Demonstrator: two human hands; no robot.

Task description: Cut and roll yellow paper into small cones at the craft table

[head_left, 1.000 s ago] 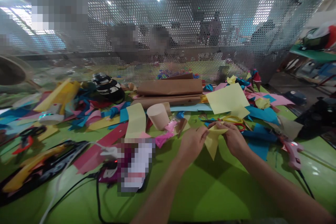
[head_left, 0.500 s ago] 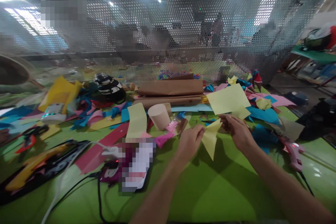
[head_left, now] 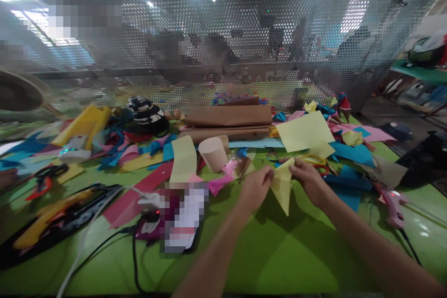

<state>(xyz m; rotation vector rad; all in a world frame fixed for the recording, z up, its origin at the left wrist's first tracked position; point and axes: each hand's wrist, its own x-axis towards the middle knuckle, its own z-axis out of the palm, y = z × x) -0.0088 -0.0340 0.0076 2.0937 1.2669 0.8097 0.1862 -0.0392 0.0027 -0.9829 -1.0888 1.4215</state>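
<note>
Between my two hands a pale yellow piece of paper [head_left: 283, 187] hangs just above the green tabletop, its pointed end down. My left hand [head_left: 257, 185] pinches the paper's upper left edge between thumb and fingers. At the top right corner, my right hand [head_left: 309, 180] has its fingers closed on the same paper. Behind the right hand lie scissors [head_left: 319, 163] with yellow and red handles, partly hidden. A larger pale yellow sheet [head_left: 304, 131] rests beyond them. Left of my left hand are a pink plastic piece [head_left: 221, 182] and a beige paper roll [head_left: 213, 153].
A pink glue gun [head_left: 394, 207] with a cord lies at the right. A phone [head_left: 185, 221], a power strip [head_left: 148, 228] and cables are at the left front. Rolled brown paper [head_left: 226, 116] sits before a perforated metal screen [head_left: 237, 28]. Coloured scraps cover the back.
My right hand has come down and left, from apart to gripping the yellow paper's corner. The scissors behind it now show more. The left hand keeps its hold.
</note>
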